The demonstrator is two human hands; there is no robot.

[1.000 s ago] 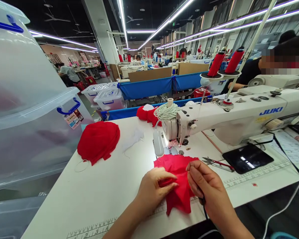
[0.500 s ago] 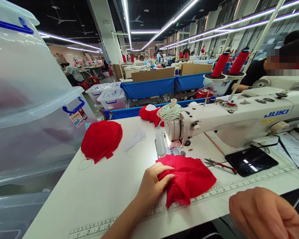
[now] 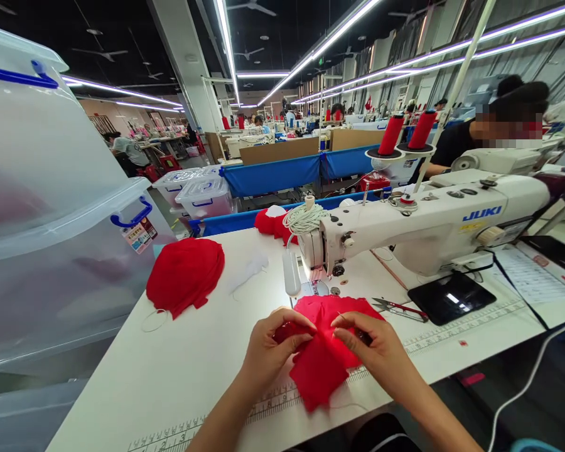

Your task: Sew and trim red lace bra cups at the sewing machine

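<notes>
Your left hand (image 3: pixel 275 345) and right hand (image 3: pixel 376 345) pinch the red fabric (image 3: pixel 319 373) on the table (image 3: pixel 193 370), before the JUKI sewing machine (image 3: pixel 433 216); uneven pulling could pucker it. Nearby thread snips (image 3: pixel 408 310) could snag its edge.

Clock centred on red cloth (image 3: pixel 317 380).
- Open: tabletop (image 3: pixel 169 370), 9 o'clock, broad passage beyond left hand (image 3: pixel 273 342).
- Obstacle: sewing machine (image 3: pixel 433 220), head at 12, arm reaching toward 2.
- Obstacle: lamp (image 3: pixel 290 274), between 11 and 12.
- Obstacles: snips (image 3: pixel 400 309), then black panel (image 3: pixel 452 298), 2.
- Obstacle: fabric stack (image 3: pixel 186 273), 10.
- Under-needle gap: apparently narrow, poorly seen.
</notes>
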